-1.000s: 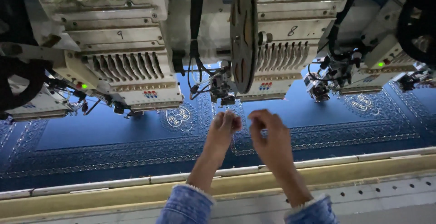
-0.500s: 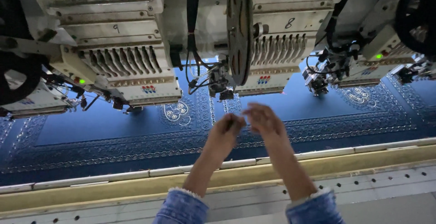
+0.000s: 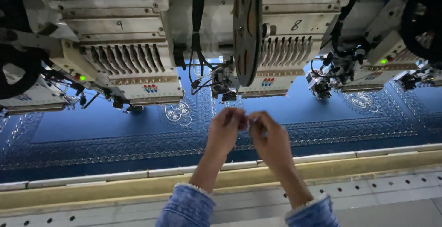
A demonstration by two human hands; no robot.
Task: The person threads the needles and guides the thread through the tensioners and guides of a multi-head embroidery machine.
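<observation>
- Head view: left hand [image 3: 225, 128] and right hand [image 3: 269, 137] meet fingertip to fingertip, pinching a thin thread [image 3: 248, 122], barely visible, above the blue cloth [image 3: 92, 130], just near of the middle embroidery head [image 3: 276, 47].
- Risk: a hard pull could snap the thread; fingers straying far toward the needles [image 3: 228, 93] could be pricked.

The cloth [image 3: 285, 109] is deep blue with silver swirly borders. The machines [image 3: 138, 47] are cream; sleeves [image 3: 186, 206] are light blue denim.

Matt blue cloth [image 3: 285, 109] with glinting stitching; painted metal embroidery heads [image 3: 124, 56].
</observation>
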